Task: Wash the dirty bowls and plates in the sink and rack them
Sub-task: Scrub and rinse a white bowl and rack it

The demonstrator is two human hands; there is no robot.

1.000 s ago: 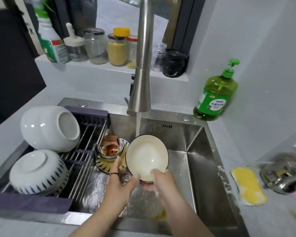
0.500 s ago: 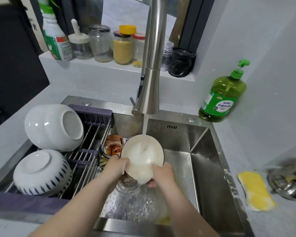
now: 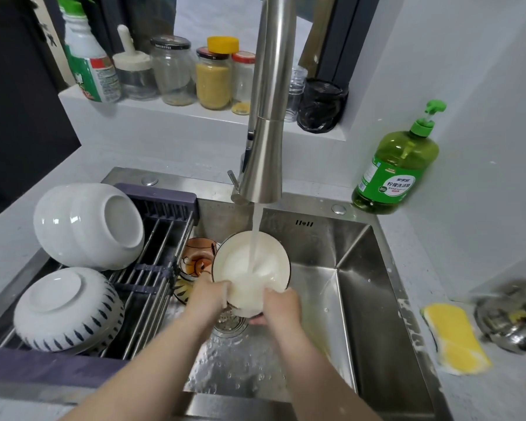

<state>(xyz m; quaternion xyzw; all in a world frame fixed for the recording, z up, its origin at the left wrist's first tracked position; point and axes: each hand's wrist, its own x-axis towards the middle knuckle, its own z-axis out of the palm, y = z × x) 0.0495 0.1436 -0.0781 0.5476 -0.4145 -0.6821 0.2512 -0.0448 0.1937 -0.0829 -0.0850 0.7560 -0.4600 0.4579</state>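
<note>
A white bowl with a dark rim (image 3: pixel 240 262) is tilted toward me under the running faucet (image 3: pixel 266 165), and water streams into it. My left hand (image 3: pixel 208 294) grips its near left rim and my right hand (image 3: pixel 281 303) grips its near right rim. It hangs over the drain (image 3: pixel 230 325) of the steel sink (image 3: pixel 359 287). Behind my left hand sits an orange patterned cup (image 3: pixel 196 258) on a striped plate (image 3: pixel 181 290). On the rack (image 3: pixel 152 268) at left, a plain white bowl (image 3: pixel 87 224) lies on its side and a blue-dashed bowl (image 3: pixel 67 309) lies upside down.
A green dish soap bottle (image 3: pixel 397 168) stands at the sink's back right corner. A yellow sponge (image 3: pixel 454 338) and a metal pot (image 3: pixel 512 314) lie on the right counter. Jars (image 3: pixel 211 77) and a white bottle (image 3: pixel 88 59) line the ledge behind the faucet.
The bowl has shifted back under the water stream, which now pours into it. Both hands have closed in on its near rim, the left one moving up from below.
</note>
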